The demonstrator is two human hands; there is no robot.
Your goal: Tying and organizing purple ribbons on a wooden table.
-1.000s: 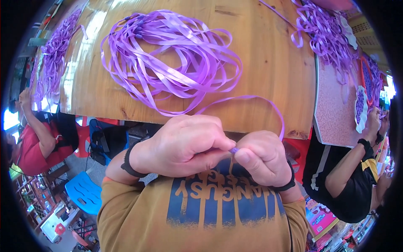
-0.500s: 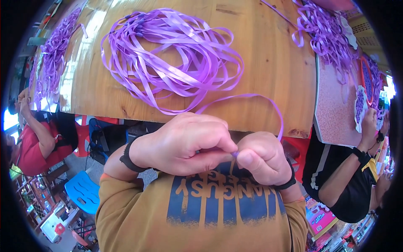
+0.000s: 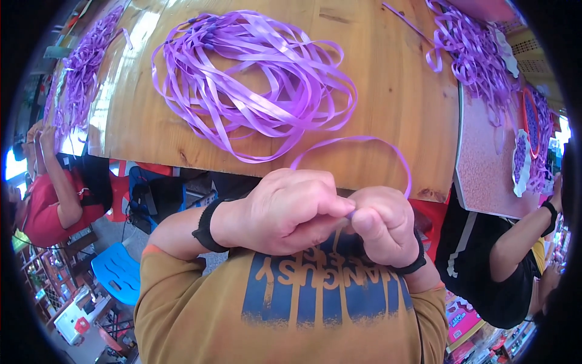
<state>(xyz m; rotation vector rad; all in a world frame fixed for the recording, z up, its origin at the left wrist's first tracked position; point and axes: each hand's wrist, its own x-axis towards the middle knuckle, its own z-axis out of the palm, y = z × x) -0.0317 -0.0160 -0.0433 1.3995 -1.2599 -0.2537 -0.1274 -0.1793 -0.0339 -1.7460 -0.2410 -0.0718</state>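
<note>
A loose heap of shiny purple ribbon loops [image 3: 303, 100], dark ends bunched, lies on the brown wooden table [image 3: 412, 121], apparently finished. The left hand [image 3: 294, 212] pinches a small purple piece [image 3: 350, 215]; a single flat purple ribbon [image 3: 357, 138] arcs over toward the right hand [image 3: 385, 224], curled closed, thumb against the piece. This one seems unfinished.

Purple ribbons [image 3: 288, 115]: smooth cloth by appearance, satin sheen with bright highlights along the flat faces. Tabletop [image 3: 394, 91]: wood, grain and knots visible, surface smooth and varnished-looking, glossy toward the left; side table [image 3: 485, 164] finely speckled. Brown shirt [image 3: 200, 315]: matt cloth; blue chair [image 3: 116, 273]: smooth plastic by look.
</note>
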